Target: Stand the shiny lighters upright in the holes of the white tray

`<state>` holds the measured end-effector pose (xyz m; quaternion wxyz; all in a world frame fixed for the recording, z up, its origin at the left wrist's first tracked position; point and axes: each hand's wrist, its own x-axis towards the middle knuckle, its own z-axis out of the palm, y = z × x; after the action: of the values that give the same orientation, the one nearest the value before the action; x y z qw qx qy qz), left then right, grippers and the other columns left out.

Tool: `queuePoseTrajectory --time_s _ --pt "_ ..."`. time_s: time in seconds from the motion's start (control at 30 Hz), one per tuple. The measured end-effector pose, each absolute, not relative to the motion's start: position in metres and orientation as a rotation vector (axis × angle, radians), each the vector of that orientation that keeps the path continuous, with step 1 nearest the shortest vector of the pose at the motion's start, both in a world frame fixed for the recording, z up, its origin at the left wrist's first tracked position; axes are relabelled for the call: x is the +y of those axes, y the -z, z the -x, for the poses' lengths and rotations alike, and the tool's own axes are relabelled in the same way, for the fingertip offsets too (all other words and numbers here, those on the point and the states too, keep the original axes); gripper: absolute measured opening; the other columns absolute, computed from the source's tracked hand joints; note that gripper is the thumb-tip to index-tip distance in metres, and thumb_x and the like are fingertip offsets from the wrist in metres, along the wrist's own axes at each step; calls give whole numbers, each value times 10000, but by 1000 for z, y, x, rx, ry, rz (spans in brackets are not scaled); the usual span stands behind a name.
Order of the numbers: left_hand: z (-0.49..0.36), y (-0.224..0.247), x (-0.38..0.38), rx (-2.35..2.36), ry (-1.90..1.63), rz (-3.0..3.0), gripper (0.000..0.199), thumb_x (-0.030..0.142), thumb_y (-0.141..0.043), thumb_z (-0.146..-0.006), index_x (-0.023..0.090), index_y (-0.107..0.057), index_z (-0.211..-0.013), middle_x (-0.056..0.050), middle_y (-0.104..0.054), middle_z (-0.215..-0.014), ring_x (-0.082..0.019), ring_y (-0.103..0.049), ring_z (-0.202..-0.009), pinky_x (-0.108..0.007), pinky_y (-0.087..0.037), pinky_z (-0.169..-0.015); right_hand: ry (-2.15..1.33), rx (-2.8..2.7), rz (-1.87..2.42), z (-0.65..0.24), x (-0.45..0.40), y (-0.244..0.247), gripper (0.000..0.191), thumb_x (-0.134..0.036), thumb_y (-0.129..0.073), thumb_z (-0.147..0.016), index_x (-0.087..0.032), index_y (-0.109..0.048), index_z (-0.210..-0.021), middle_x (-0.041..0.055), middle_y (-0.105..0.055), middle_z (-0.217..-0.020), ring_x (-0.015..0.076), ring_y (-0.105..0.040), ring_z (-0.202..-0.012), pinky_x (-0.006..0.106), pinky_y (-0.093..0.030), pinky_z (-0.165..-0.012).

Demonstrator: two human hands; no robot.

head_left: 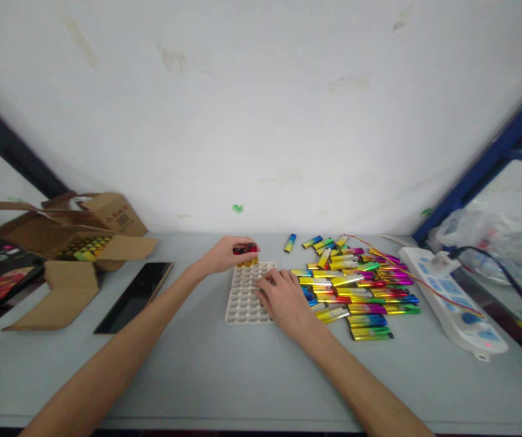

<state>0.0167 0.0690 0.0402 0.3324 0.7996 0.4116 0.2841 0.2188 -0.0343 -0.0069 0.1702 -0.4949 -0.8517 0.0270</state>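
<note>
A white plastic tray (247, 312) with rows of round cells lies in the middle of the table. Several lighters (252, 258) with red and dark tops and gold bodies stand upright together at its far end. My left hand (225, 254) reaches in from the left, its fingers closed round these lighters. Over the right side of the tray is my right hand (286, 300). Its fingers are bent and a little apart, the tips close to the cells, with nothing visible between them. The palm side of this hand is hidden.
Many shiny, multicoloured lighters (352, 291) lie spread to the right. Beyond them is a white power strip (452, 303) with a plug and wires. At left are a dark flat phone-like device (134, 297) and an open cardboard box (72, 276). A white wall (261, 121) stands behind.
</note>
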Motion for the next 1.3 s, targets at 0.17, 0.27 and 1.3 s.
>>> queuePoseTrajectory --time_s 0.17,0.27,1.3 --pt "-14 -39 66 1115 -682 -2157 328 474 -719 -839 177 -802 -950 -61 -788 -883 -218 -669 -814 -267 -516 -754 -75 -2426 1407 -218 -34 6 229 -353 -536 -1062 -253 -719 -1157 79 -679 -1179 272 -573 -1091 441 -439 -999" --pt "-15 -37 65 1134 -646 -2222 341 481 -712 -854 189 -799 -1006 -61 -805 -948 -227 -687 -863 -271 -513 -798 -70 -2424 1408 -218 -34 5 220 -348 -547 -1058 -249 -714 -1160 86 -676 -1189 271 -569 -1098 439 -442 -996" --pt "-13 -20 69 1220 -663 -2366 338 492 -673 -861 212 -760 -1030 -38 -812 -998 -231 -736 -895 -310 -532 -852 -95 -2396 1223 -234 -24 -9 269 -385 -580 -1047 -223 -699 -1226 93 -699 -1188 278 -617 -1111 447 -485 -1014"
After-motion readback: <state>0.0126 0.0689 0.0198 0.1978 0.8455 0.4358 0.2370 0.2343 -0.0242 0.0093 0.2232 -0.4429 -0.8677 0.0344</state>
